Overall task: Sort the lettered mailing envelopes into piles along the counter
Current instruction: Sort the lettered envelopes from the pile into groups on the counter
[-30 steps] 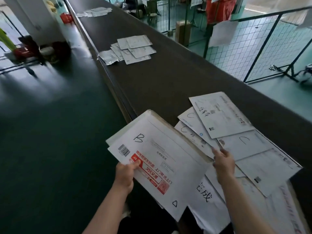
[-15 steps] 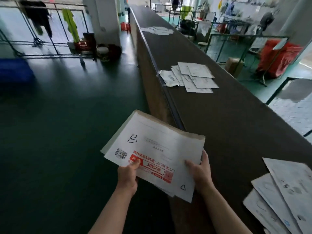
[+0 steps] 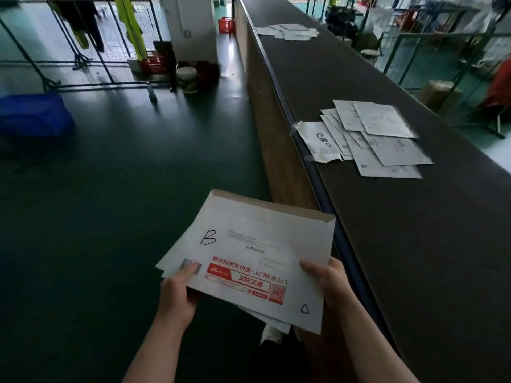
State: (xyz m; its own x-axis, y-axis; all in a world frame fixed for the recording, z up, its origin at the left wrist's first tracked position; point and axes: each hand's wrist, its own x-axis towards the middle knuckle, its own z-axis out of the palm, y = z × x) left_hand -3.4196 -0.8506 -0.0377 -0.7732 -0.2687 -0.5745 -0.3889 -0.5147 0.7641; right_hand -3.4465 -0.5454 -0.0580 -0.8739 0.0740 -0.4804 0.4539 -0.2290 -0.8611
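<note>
Both hands clamp a small stack of white paper mailing envelopes point(image 3: 249, 261) held off the bench, over the floor: left hand point(image 3: 177, 294) pinching the near-left corner, right hand point(image 3: 329, 283) at the right edge. Top envelope marked "B". Best, I judge: keep the stack level, peel the top one only. Ahead on the long dark bench point(image 3: 414, 230), a fanned white envelope pile point(image 3: 381, 139) beside a taped paper label point(image 3: 320, 140); check its letter first. Farther along, another pile point(image 3: 287, 31).
</note>
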